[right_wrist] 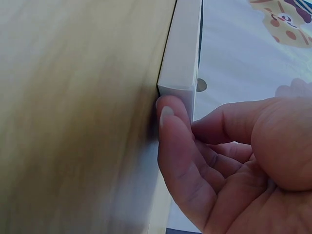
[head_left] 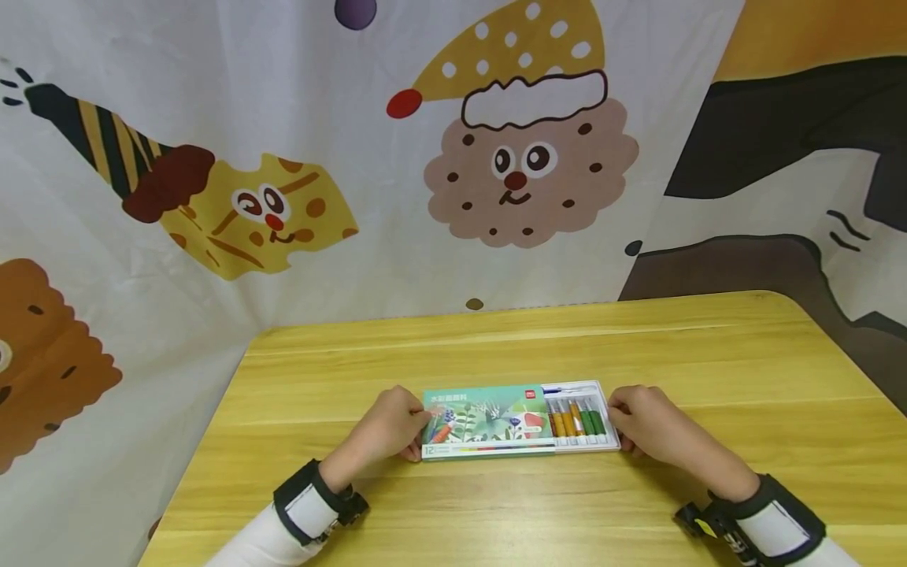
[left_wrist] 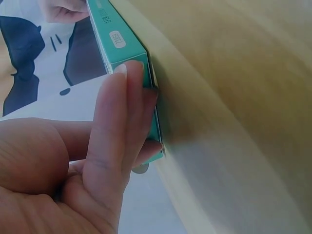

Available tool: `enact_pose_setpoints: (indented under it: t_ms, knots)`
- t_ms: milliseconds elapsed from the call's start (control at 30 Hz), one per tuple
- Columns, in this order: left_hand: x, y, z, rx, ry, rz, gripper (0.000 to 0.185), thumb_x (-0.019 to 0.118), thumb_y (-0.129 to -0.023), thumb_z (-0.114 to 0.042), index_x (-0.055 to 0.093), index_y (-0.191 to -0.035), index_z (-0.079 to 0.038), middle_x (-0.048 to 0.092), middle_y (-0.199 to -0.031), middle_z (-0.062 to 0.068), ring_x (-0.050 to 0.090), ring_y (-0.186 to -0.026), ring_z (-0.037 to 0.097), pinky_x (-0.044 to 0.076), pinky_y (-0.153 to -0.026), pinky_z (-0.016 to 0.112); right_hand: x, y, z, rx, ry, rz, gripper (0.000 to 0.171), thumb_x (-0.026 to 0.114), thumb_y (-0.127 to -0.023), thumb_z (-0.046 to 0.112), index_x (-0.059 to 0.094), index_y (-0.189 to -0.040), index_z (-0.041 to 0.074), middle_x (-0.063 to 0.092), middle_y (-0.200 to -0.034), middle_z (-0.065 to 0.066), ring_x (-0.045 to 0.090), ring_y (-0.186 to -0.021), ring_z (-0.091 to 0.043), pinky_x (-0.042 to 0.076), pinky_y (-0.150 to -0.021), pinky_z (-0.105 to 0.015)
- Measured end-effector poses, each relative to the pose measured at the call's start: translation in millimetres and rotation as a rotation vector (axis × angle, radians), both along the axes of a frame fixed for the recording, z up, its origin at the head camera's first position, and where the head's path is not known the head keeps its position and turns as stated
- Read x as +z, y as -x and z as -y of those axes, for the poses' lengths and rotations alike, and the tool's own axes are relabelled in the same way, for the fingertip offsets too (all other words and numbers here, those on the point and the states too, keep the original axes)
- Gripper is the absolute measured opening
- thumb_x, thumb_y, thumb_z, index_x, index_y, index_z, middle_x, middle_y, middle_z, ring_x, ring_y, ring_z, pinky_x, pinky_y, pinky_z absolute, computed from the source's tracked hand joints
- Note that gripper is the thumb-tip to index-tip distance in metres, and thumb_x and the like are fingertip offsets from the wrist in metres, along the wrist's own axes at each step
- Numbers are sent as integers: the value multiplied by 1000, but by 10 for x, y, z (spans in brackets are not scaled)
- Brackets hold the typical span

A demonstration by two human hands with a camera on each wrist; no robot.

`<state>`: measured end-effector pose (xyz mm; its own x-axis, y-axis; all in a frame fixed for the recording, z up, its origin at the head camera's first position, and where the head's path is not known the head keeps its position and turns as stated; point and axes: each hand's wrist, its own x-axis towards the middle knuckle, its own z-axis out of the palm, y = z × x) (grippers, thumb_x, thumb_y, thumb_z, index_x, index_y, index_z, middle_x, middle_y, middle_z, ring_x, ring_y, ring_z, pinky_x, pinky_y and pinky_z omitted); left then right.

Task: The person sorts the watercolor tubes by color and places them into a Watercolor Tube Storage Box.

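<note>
green-and-white paint set box (head_left: pixel 520 421), flat and lengthwise on the wooden table (head_left: pixel 496 346), held between both hands: left hand (head_left: pixel 388 425) with fingers (left_wrist: pixel 122 117) pressed together against the green sleeve's end, right hand (head_left: pixel 648 425) with curled fingers (right_wrist: pixel 170 126) on the white tray's end. sleeve slid partly off, showing a row of orange and green tubes (head_left: pixel 575 419); a "12" is readable at the sleeve's near left corner, other print too small to read

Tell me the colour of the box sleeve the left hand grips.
Teal green with a leafy print, the box sleeve shows best in the head view.
</note>
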<state>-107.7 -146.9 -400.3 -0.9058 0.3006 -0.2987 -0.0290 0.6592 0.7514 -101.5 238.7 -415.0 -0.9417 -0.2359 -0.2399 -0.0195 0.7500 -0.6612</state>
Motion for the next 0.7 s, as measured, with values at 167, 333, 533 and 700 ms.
enact_pose_setpoints:
  t_ms: [167, 333, 533, 700]
  knots:
    - [-11, -11, -37, 3, 2, 0, 40, 60, -106, -5, 65, -67, -2, 64, -56, 10, 66, -46, 23, 56, -47, 35, -2, -8, 25, 6, 15, -9, 12, 57, -104, 1, 68, -103, -4, 58, -70, -5, 58, -59, -18, 53, -48, -31]
    - [-7, -18, -64, -2, -2, -7, 39, 59, -106, -5, 65, -68, -1, 63, -56, 11, 66, -46, 24, 56, -47, 35, -28, -18, 56, 16, 44, -26, 15, 55, -105, 0, 68, -102, -3, 57, -68, -5, 58, -58, -18, 53, -48, -31]
    - [-2, -17, -86, -17, -8, -4, 38, 58, -107, -5, 67, -70, -3, 63, -57, 12, 67, -47, 26, 57, -48, 36, -39, -36, 102, 21, 56, -33, 15, 54, -106, 0, 69, -103, -3, 57, -68, -4, 57, -58, -18, 52, -48, -31]
    - [5, -10, -113, -25, -12, -2, 38, 58, -107, -6, 66, -71, -2, 64, -58, 13, 67, -48, 27, 57, -48, 37, -18, -59, 138, 19, 63, -22, 14, 55, -106, 0, 68, -103, -2, 58, -68, -4, 57, -59, -18, 51, -48, -31]
